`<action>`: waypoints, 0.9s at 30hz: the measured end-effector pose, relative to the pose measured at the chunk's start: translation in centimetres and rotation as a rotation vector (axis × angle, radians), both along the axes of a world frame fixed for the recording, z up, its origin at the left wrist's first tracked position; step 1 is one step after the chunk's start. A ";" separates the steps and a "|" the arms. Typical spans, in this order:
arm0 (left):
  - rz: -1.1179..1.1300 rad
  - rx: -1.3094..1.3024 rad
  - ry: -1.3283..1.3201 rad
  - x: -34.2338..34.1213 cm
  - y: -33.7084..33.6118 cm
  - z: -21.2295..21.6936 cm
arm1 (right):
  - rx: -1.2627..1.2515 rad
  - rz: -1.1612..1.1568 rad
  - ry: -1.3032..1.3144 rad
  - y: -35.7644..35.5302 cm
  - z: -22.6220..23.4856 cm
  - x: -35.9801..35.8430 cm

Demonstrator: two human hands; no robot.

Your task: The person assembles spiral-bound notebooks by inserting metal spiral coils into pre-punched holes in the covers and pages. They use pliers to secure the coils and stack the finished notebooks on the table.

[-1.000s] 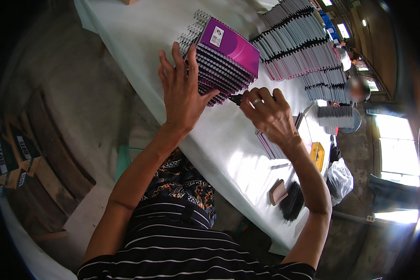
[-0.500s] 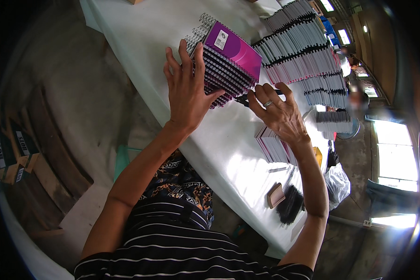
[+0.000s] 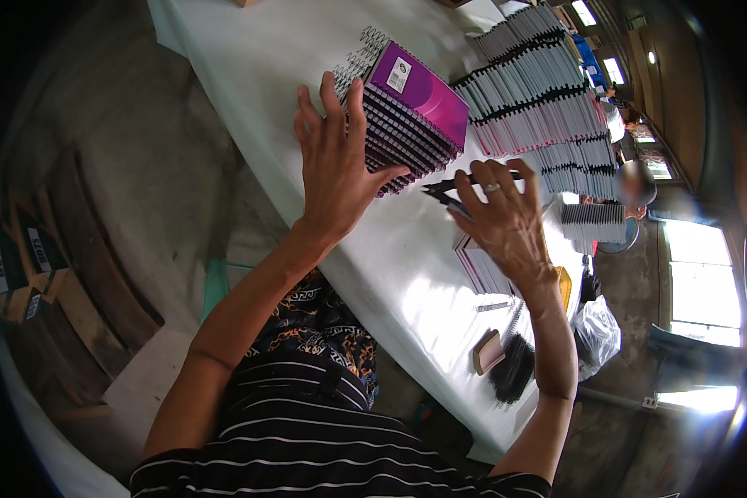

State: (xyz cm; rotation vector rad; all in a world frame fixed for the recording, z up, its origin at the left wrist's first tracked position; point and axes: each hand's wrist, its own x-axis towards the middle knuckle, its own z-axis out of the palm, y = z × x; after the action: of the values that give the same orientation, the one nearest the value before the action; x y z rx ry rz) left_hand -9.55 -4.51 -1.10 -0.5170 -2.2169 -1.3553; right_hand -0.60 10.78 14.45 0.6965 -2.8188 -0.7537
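A stack of spiral-bound notebooks (image 3: 411,137) stands on the white-covered table, its top one with a purple cover (image 3: 434,98) and a small white label. Loose ends of wire coil (image 3: 365,51) stick out past the far left side of the stack. My left hand (image 3: 334,187) rests along the stack's coiled spine side, fingers stretched and spread, thumb at the near corner. In my right hand (image 3: 502,212) is a pair of black pliers (image 3: 441,192). Their jaws look parted and point at the stack's near corner, a little apart from it.
Long rows of notebooks (image 3: 527,91) fill the table's far right. A smaller stack (image 3: 481,266) lies below my right hand. Nearer are a beige block (image 3: 489,353) and a heap of black coils (image 3: 512,369). A clear plastic bag (image 3: 598,332) hangs beyond the right edge.
My right hand has drawn the pliers slightly back and right, away from the stack's corner, and their jaws now show. My left hand stays on the stack.
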 end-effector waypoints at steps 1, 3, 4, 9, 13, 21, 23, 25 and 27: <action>0.013 -0.006 0.012 -0.1 0.1 0.1 | 0.048 0.049 0.025 0.6 0.2 0.0; 0.031 -0.016 0.039 -0.5 0.5 0.2 | 0.148 0.141 0.079 1.5 0.4 -0.5; 0.029 -0.017 0.039 -0.6 0.5 0.3 | 0.150 0.175 0.094 1.9 0.2 -0.8; 0.010 -0.019 0.007 -0.3 0.5 1.0 | 0.269 0.282 0.099 2.6 -0.3 -1.4; 0.008 -0.022 0.011 -0.4 0.6 0.8 | 0.281 0.263 0.080 1.8 -0.6 -1.0; 0.030 -0.077 0.026 -0.5 0.3 0.1 | 0.160 -0.134 -0.031 -2.4 -0.8 -0.2; 0.017 -0.046 0.043 -0.6 0.2 0.3 | 0.038 0.025 0.018 -1.4 1.1 -0.8; 0.002 -0.035 0.065 -0.8 0.1 0.7 | 0.079 0.115 0.097 -0.2 1.3 -0.8; -0.003 -0.038 0.081 -1.0 0.1 1.1 | 0.128 0.194 0.077 0.5 1.3 -1.6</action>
State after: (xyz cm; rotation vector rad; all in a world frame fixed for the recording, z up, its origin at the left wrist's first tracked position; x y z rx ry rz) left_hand -10.56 -4.43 -0.03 -0.5786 -2.1802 -1.2732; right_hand -2.17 11.28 15.71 0.9240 -2.6051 -0.9100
